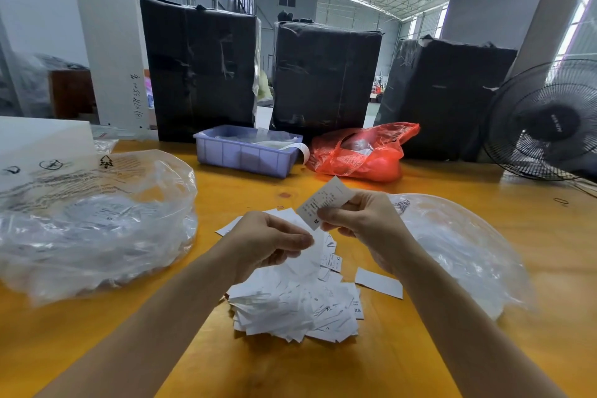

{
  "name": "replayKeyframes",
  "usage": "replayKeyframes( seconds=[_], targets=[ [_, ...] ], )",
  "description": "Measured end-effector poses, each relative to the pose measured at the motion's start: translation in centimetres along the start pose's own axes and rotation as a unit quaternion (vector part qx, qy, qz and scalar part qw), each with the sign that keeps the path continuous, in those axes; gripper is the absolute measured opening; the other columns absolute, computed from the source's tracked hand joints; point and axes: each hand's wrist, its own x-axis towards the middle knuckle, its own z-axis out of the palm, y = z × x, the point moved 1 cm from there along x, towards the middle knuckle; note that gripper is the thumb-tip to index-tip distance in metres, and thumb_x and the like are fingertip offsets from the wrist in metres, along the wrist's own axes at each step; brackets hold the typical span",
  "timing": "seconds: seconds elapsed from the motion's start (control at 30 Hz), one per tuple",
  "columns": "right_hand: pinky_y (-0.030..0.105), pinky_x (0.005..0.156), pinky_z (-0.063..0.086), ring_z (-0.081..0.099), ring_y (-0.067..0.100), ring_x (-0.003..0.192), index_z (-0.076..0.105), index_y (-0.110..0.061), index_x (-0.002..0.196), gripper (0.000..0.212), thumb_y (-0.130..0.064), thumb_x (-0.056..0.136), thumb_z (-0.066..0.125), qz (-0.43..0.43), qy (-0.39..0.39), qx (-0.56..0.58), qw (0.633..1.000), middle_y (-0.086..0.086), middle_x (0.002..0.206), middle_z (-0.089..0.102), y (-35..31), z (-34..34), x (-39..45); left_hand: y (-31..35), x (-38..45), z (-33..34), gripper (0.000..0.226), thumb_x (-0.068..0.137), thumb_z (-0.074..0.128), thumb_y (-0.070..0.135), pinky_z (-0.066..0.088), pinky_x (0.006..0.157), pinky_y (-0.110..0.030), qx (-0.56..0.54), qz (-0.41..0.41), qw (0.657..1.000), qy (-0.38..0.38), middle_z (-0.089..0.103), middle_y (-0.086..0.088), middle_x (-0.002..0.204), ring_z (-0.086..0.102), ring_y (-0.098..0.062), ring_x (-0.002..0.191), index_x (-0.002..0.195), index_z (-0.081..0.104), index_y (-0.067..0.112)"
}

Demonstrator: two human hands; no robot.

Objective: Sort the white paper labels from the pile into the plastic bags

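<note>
Labels lie piled on the yellow counter between two clear bags. Beyond the pile, the right hand pinches one label; the left hand curls, apparently empty. Black-wrapped boxes stand behind.

Bare forearms, no sleeves, hands ungloved

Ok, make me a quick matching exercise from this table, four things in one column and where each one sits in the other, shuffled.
Things:
1. label marked M
2. label pile
3. purple tray
4. red bag

Places:
A. right of the purple tray
B. pinched in the right hand
C. on the table under the hands
D. before the black boxes, left of the red bag

Pairs: 1-B, 2-C, 3-D, 4-A
</note>
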Motion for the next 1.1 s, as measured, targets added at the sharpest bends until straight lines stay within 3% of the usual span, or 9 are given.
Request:
replayKeyframes(
  seconds=[0.4, 0.67, 0.83, 1.1],
  targets=[
    [0.023, 0.062, 0.046, 0.066, 0.009, 0.061, 0.070, -0.008, 0.087, 0.008, -0.002, 0.082, 0.068, 0.030, -0.050, -0.025, 0.998, 0.003, 0.074, 0.073, 0.1, -0.3, 0.0, 0.2, -0.1, -0.2, 0.008, 0.069, 0.079, 0.005, 0.045, 0.046, -0.015, -0.015, -0.006, 1.000, 0.022, 0.069, -0.003, 0.063, 0.060, -0.004, 0.047, 0.076, 0.075, 0.007],
    [0.027, 0.070, 0.049, 0.066, 0.011, 0.066, 0.067, -0.009, 0.081, 0.007, -0.003, 0.079, 0.071, 0.092, -0.104, -0.068, 0.988, 0.007, 0.076, 0.068, 0.1, -0.6, 0.0, 0.7, -0.4, -0.1, 0.034, 0.053, 0.077, 0.028, 0.046, 0.045, -0.017, -0.032, -0.008, 0.999, 0.018, 0.074, -0.004, 0.075, 0.063, -0.006, 0.050, 0.080, 0.073, 0.007],
    [0.029, 0.071, 0.052, 0.060, 0.013, 0.066, 0.065, -0.008, 0.082, 0.007, -0.003, 0.081, 0.070, 0.115, -0.125, -0.104, 0.980, 0.008, 0.079, 0.064, 0.0, -1.2, 0.0, 1.1, -0.8, -0.3, 0.030, 0.061, 0.068, 0.036, 0.049, 0.048, -0.015, 0.006, 0.011, 1.000, -0.019, 0.076, -0.001, 0.081, 0.064, -0.005, 0.054, 0.079, 0.074, 0.013],
    [0.023, 0.061, 0.050, 0.054, 0.011, 0.064, 0.057, -0.010, 0.100, 0.016, -0.006, 0.086, 0.065, 0.138, -0.216, -0.144, 0.956, 0.007, 0.086, 0.060, -0.1, -0.7, -0.5, 0.7, -0.6, 0.5, 0.022, 0.079, 0.067, 0.033, 0.049, 0.053, -0.015, 0.064, 0.011, 0.997, -0.029, 0.073, -0.004, 0.069, 0.064, -0.005, 0.057, 0.079, 0.074, 0.012]
  ],
)
